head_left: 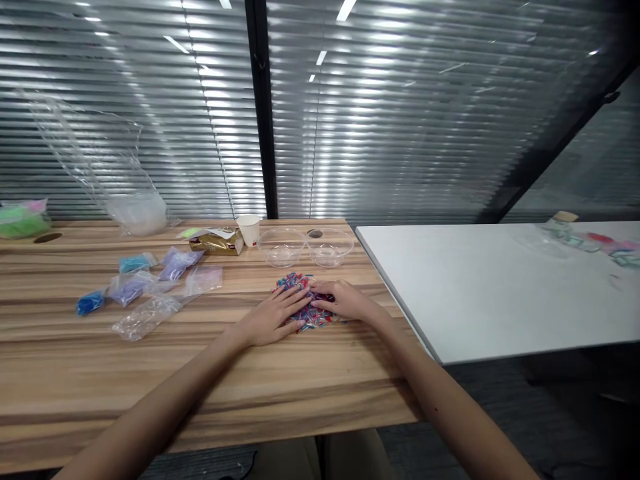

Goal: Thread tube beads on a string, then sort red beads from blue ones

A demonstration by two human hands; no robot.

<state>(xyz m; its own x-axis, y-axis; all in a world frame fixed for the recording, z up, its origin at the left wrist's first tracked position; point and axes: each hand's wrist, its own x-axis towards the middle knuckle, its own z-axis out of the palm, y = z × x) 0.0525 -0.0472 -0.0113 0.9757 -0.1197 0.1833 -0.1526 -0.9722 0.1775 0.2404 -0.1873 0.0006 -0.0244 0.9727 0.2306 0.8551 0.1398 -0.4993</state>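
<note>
the wooden table (220, 393) spreads before me, the white table (500, 293) to its right. my left hand (270, 320) lies palm down, fingers spread; my right hand (347, 300) is curled, and i can't tell whether it grips anything. their fingertips sit close together over the pile of small red, blue and purple pieces (316, 317) on the wood. just behind stand two clear bowls (283, 255), side by side, then a gold packet (216, 243) and a paper cup (249, 231).
</note>
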